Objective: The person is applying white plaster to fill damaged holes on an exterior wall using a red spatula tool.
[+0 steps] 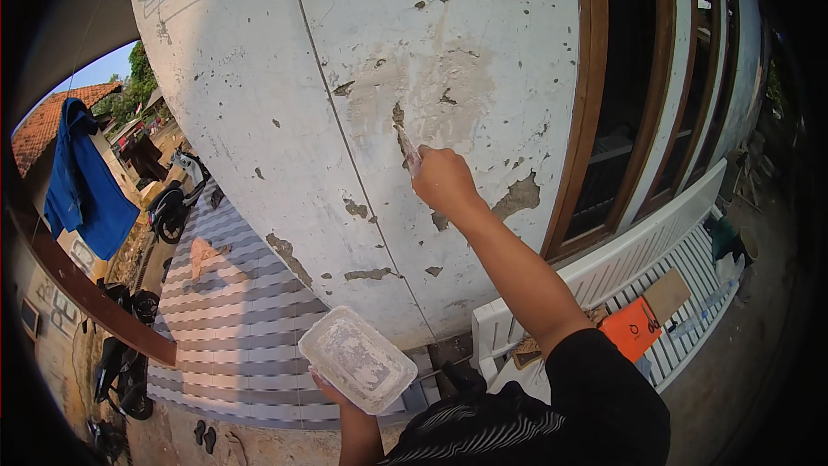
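Note:
My right hand [444, 179] grips a putty knife [407, 140], its blade held against the flaking white wall [500, 0]. The blade lies by a narrow dark chip in the paint, just below a smeared beige putty patch [466, 95]. Most of the knife's handle is hidden inside my closed fingers. Lower down, my left hand [328, 388] supports a clear plastic tub [404, 377] from its left side and underneath. Whitish putty coats the inside of the tub. Only some of the left fingers show.
A brown-framed window [589, 95] borders the wall on the right. Below it stands a white slatted bench [681, 347] with an orange bag [630, 329] and cardboard on it. To the left are a tiled floor [250, 319], a hanging blue cloth [86, 181] and parked motorbikes [172, 207].

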A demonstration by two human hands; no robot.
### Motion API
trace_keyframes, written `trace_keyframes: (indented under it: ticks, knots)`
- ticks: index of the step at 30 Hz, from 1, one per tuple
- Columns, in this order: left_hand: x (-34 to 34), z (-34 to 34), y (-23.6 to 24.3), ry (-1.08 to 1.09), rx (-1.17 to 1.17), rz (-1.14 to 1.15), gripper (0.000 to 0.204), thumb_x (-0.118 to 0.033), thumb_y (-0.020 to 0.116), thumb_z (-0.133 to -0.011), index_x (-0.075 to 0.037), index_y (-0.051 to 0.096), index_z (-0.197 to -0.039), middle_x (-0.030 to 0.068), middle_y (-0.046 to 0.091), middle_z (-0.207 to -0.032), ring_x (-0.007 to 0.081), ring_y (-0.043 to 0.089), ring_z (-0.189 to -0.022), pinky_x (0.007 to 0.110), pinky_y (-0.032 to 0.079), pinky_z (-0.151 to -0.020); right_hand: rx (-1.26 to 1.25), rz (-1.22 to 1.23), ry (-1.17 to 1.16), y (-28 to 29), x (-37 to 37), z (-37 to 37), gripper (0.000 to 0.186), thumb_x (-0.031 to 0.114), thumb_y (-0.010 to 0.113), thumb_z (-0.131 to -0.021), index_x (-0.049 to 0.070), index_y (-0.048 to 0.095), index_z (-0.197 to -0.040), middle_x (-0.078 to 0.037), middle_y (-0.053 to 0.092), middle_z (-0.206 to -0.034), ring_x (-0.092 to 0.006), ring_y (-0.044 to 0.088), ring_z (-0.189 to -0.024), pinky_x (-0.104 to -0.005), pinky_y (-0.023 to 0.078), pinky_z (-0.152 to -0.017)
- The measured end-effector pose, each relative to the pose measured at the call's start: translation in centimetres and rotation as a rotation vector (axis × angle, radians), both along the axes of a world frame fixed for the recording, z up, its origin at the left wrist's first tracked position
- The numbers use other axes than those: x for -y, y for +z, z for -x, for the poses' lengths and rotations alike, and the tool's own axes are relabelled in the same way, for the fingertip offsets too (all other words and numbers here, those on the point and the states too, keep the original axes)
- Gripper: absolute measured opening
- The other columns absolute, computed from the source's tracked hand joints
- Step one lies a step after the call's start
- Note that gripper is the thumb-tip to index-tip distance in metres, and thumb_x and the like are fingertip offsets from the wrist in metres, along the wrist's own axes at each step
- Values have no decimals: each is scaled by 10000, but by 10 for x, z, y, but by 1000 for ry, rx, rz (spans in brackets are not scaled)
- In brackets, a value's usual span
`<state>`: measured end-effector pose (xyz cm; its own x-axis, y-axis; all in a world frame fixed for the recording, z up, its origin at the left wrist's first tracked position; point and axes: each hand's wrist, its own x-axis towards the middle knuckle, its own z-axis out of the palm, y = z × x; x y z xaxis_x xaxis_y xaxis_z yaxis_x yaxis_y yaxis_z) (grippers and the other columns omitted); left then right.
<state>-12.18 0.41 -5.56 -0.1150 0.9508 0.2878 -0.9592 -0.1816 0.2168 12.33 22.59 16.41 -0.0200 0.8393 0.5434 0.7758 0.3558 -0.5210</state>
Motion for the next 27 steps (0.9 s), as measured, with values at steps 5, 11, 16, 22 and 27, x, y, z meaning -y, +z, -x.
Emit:
trace_keyframes:
  ticks: [5, 11, 16, 22, 27]
  knots:
    - [4, 1, 5, 0, -22, 9, 836, -662, 456, -891, -155, 265, -1528, 189, 316, -1536, 477, 387, -1339, 708, 346, -1029, 141, 12, -18, -58, -6, -3, 222, 164, 551, -879, -10, 662, -960, -243, 678, -795, -415, 680, -738, -496, 552, -693]
    - [13, 13, -1, 54, -168, 25, 851, -661, 473, -883, -160, 250, -1535, 201, 296, -1544, 504, 366, -1342, 765, 290, -1016, 199, 74, -64, -122, -6, -22, 215, 191, 562, -875, 17, 679, -923, -229, 676, -792, -413, 673, -748, -504, 543, -712]
    - [20, 17, 1, 53, -198, 49, 886, -663, 499, -869, -136, 245, -1534, 234, 292, -1534, 512, 359, -1343, 766, 288, -1016, 179, 109, -79, -99, 6, -37, 209, 184, 556, -870, 30, 687, -922, -247, 668, -783, -414, 671, -744, -506, 543, -711]
    - [17, 13, -4, 15, -168, 53, 897, -662, 508, -866, -119, 245, -1530, 247, 300, -1523, 512, 360, -1341, 750, 305, -1019, 209, 40, -70, -88, 0, -33, 203, 164, 551, -857, 23, 689, -907, -222, 671, -751, -402, 674, -728, -493, 550, -700]
    - [15, -3, 4, 6, -54, 67, 890, -676, 483, -871, -127, 246, -1531, 235, 302, -1527, 507, 366, -1339, 724, 335, -1021, 295, 120, -70, -164, -5, -60, 198, 174, 566, -840, 43, 696, -911, -204, 674, -739, -386, 677, -702, -492, 552, -677]
